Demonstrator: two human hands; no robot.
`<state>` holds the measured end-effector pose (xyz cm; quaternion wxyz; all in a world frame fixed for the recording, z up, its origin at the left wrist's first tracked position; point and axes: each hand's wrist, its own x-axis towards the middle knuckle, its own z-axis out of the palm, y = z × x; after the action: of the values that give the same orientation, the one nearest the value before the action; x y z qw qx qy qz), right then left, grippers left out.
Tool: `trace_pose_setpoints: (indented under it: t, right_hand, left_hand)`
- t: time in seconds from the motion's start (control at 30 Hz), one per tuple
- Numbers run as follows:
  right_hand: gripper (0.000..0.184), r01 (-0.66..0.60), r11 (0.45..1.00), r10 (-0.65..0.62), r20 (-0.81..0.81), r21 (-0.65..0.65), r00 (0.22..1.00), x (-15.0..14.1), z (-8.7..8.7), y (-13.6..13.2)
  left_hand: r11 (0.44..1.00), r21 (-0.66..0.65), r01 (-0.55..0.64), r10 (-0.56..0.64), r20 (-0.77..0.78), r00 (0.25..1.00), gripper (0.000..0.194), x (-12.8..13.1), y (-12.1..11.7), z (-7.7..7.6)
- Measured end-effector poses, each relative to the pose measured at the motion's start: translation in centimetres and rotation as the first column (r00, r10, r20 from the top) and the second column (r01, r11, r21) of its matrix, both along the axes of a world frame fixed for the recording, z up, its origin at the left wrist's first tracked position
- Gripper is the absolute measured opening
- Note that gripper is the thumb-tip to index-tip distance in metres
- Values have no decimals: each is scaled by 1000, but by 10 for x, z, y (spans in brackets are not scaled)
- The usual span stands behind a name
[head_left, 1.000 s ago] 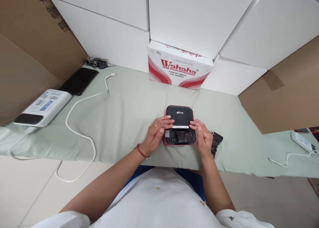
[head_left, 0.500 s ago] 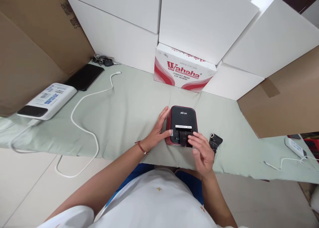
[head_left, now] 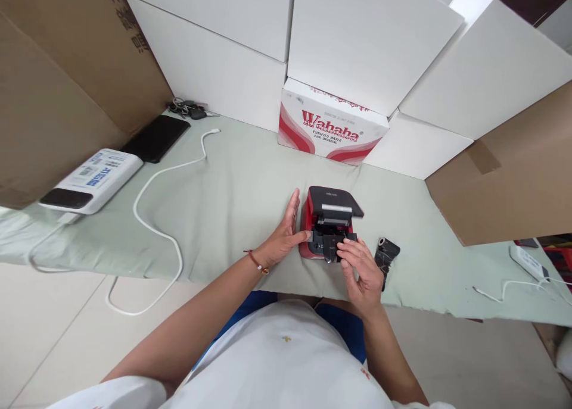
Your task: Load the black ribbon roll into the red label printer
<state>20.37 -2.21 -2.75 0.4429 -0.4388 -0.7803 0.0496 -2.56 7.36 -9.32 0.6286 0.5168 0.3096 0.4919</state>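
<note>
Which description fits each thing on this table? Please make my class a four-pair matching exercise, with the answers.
1. Red-and-black device
2. Black roll
3. Wahaha box
4. Keys

A. At the back left, in a small heap
B. White with red printing
C. Its lid is raised
D. Lying beside the right hand

Pairs: 1-C, 2-D, 3-B, 4-A

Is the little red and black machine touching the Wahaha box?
Apart. In the head view, pale green cloth shows between the red and black machine and the Wahaha box behind it.
</note>
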Motion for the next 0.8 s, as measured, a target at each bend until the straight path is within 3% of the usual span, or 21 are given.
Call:
trace_pose_setpoints:
  t: [0.2, 0.3, 0.43, 0.53, 0.67, 0.8]
  right_hand:
    - [20, 0, 992, -4, -34, -123, 999, 3, 28, 19]
    - [30, 143, 938, -83, 197, -315, 977, 1, 52, 47]
    - [28, 286, 826, 14, 525, -486, 851, -15, 76, 94]
    - [33, 349, 775, 93, 641, -527, 762, -31, 80, 121]
    - [31, 425, 717, 170, 730, -552, 662, -49, 77, 136]
    - [28, 448, 704, 143, 728, -551, 671, -54, 81, 130]
  left_hand:
    - [999, 22, 36, -37, 16, 999, 125, 0, 5, 1]
    - [997, 47, 62, -62, 4, 998, 113, -1, 8, 1]
    - [995, 50, 88, -88, -2, 996, 112, -2, 10, 2]
    - [996, 41, 82, -82, -1, 997, 111, -3, 10, 3]
    - [997, 37, 68, -68, 0, 998, 108, -2, 10, 5]
    - [998, 40, 56, -56, 17, 998, 103, -2, 9, 5]
